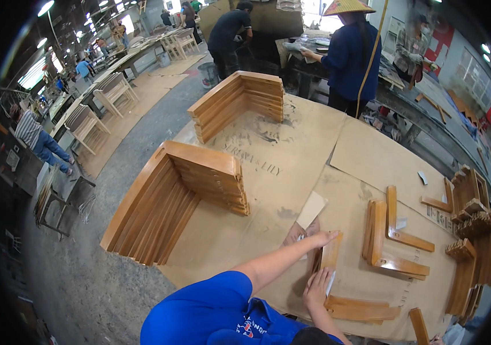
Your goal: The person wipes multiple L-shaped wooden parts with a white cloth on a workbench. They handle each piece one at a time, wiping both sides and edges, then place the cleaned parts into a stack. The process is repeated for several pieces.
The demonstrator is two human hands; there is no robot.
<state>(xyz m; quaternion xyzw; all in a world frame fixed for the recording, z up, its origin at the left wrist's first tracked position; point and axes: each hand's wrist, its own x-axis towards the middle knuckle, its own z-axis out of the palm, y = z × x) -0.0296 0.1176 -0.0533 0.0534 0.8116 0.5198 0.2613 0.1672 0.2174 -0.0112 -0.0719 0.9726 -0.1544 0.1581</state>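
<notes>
An L-shaped varnished wooden frame piece (330,256) lies in front of me on the cardboard-covered worktop (268,198). My left hand (323,237) is closed around its far end. Lower down, my right hand (316,289) presses on the same piece, with a thin white pad (330,283) under its fingers; I cannot make out the pad's material. The piece's other leg (363,309) stretches right, near the worktop's front edge. Just beyond my left hand lies a pale flat strip (312,210).
Two stacks of angled wooden pieces, a near one (179,190) and a far one (237,103), stand on the left. More L-shaped pieces (395,253) lie at right, beside further stacks (475,247). A person in dark blue (352,60) works beyond the worktop; chairs (116,92) line a bench.
</notes>
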